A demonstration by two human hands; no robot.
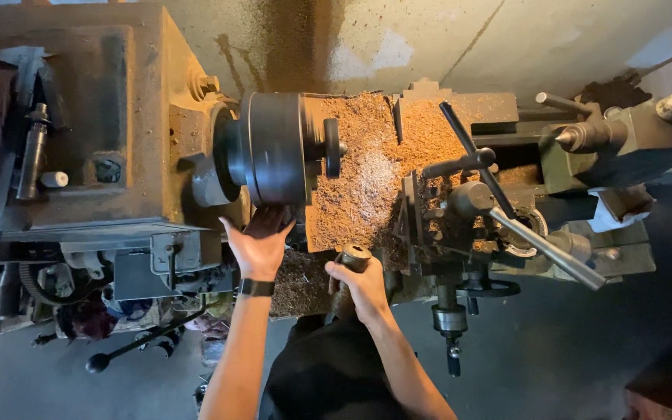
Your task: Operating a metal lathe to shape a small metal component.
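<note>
Grey concrete floor fills the near side of my view, and a pale stained wall runs along the far side. Between them stands a big old lathe, rust-brown and dusty, stretching from left to right. Its headstock takes up the left, with a small white cylinder lying on top. From the headstock juts a dark round chuck, blurred at its right edge, so it may be turning; I cannot tell for sure. Right of the chuck, the bed is buried under a thick heap of tan shavings. Further right sits the carriage with several long steel levers and a black crossed handle, and the greenish tailstock lies at the far right.

My left hand is open, fingers spread, its palm laid flat against the near underside of the chuck; a black band circles the wrist. My right hand is closed around a stubby round handle at the near edge of the bed, just right of the left hand and touching the shavings' edge. A black-knobbed lever hangs low on the left, well apart from both hands.
</note>
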